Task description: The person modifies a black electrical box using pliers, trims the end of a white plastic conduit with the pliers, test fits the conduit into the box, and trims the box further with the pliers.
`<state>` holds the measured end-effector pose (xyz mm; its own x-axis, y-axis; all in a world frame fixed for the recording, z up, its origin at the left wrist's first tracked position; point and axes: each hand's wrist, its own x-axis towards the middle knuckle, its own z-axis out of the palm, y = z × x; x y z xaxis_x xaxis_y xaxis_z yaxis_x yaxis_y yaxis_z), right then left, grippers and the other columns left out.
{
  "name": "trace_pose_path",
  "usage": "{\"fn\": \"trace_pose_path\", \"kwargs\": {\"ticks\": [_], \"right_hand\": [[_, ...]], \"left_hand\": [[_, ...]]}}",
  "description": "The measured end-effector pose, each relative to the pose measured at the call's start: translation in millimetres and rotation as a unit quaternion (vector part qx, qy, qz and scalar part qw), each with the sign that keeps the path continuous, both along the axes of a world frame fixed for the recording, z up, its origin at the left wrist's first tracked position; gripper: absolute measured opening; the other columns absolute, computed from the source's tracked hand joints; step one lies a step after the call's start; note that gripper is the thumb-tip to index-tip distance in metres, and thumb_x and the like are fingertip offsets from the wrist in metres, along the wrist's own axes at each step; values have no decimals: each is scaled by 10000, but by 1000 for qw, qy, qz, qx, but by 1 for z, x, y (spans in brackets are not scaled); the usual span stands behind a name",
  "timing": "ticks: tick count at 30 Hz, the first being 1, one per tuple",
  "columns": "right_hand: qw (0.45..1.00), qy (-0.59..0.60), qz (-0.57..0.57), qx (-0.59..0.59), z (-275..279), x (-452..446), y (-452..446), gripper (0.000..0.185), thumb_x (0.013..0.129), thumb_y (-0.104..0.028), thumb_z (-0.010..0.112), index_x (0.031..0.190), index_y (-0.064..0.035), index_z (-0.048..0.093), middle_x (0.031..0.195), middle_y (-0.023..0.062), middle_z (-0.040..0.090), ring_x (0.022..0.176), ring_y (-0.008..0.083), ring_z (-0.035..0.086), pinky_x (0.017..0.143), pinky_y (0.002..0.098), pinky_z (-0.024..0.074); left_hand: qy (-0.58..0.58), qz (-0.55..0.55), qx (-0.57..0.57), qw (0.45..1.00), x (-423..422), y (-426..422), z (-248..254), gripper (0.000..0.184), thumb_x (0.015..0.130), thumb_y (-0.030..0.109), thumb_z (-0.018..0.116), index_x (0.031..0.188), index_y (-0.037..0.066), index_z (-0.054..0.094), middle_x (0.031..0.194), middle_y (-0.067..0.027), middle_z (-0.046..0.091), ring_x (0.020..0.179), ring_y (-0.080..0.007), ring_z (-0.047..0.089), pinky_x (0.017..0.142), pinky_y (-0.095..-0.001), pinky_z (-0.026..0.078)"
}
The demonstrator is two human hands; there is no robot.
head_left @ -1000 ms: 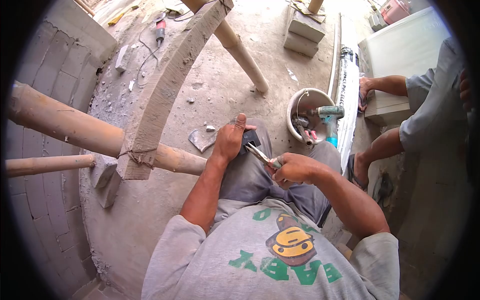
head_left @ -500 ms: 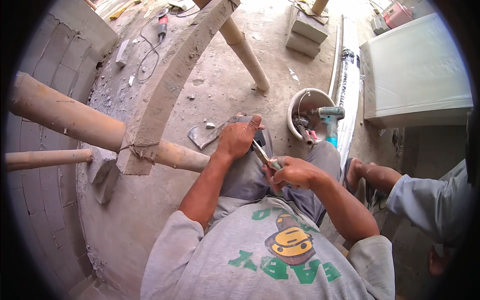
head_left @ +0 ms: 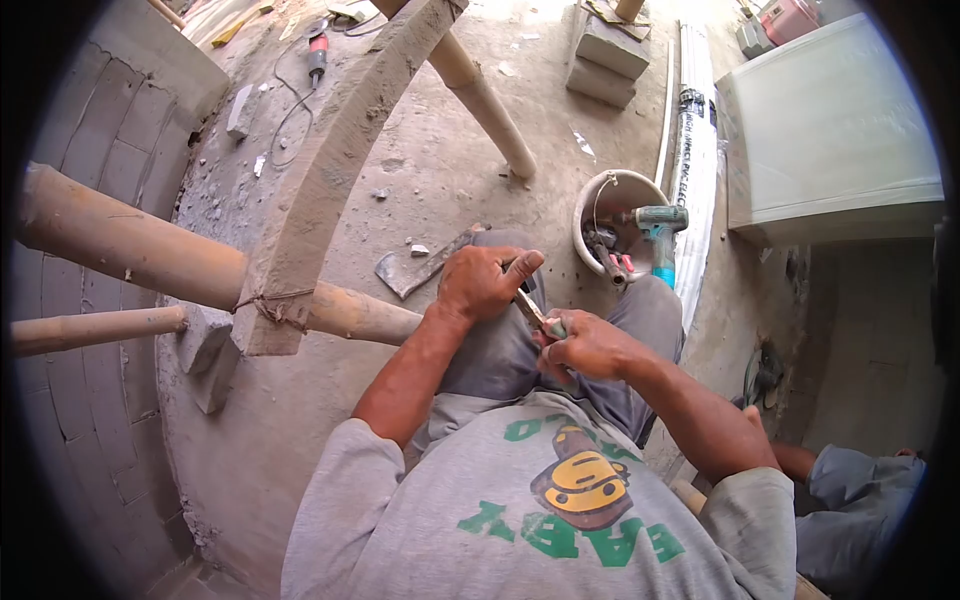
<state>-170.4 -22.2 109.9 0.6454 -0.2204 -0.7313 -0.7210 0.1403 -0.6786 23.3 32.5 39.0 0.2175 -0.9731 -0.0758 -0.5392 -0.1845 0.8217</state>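
Observation:
My left hand [head_left: 486, 283] is closed around a small black box, which it now almost wholly hides above my left thigh. In my right hand [head_left: 590, 345] are pliers [head_left: 531, 309] with greenish handles, their jaws reaching to the box under my left fingers. What the jaw tips grip is hidden. Just beyond my right knee stands a round bucket [head_left: 582, 240] holding a teal cordless drill [head_left: 658, 228] and other tools. A hatchet-like blade [head_left: 402, 274] lies on the floor beside my left knee.
Bamboo poles [head_left: 130, 240] and a rough wooden plank [head_left: 335, 170] cross the left side. Beyond are a red grinder [head_left: 317, 58] and stacked blocks [head_left: 607, 60]. White wrapped pipes [head_left: 692, 160] run along the right, near a wrapped panel [head_left: 830, 130]. Another person's leg [head_left: 860, 500] is at lower right.
My left hand has turned and shifted right over the black box, covering it. My right hand still holds the pliers. The other person has moved down to the lower right.

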Motion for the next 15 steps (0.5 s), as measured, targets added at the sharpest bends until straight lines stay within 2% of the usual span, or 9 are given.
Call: {"fn": "trace_pose_path", "kwargs": {"ticks": [1,6,9,13,15], "right_hand": [[1000,10,16,7,1,-1,-2,192,782,-101,584,949,-28,522,711,65,630,811,170,665,738,289,471],[999,37,29,14,5,0,-2,236,769,-114,603,979,-31,535,734,56,622,740,147,629,687,276,452],[999,30,14,39,-3,-1,1,245,763,-103,612,987,-43,531,789,63,617,700,140,596,659,277,440],[994,-2,-44,104,-25,-9,12,250,759,-74,618,984,-56,508,864,78,600,707,150,582,658,282,447],[993,-15,-72,92,-27,-6,20,246,783,-95,643,981,-69,500,820,72,592,655,143,555,573,297,419]], "left_hand": [[3,-7,-23,1000,-2,1,-1,645,901,701,493,909,116,766,740,-140,701,748,-341,697,669,-419,528],[-12,-19,-153,988,0,9,-17,579,885,615,603,1032,74,749,936,-141,733,890,-320,712,768,-384,550],[-10,-53,-103,993,10,17,-7,601,877,588,636,1094,33,710,1043,-158,720,996,-319,695,841,-379,541],[-18,77,-102,992,-4,32,-5,450,894,469,676,1030,40,679,957,-148,707,906,-342,677,795,-416,521],[-50,141,-135,980,-9,34,-5,348,898,389,700,964,49,664,880,-138,691,833,-345,658,753,-429,506]]}}
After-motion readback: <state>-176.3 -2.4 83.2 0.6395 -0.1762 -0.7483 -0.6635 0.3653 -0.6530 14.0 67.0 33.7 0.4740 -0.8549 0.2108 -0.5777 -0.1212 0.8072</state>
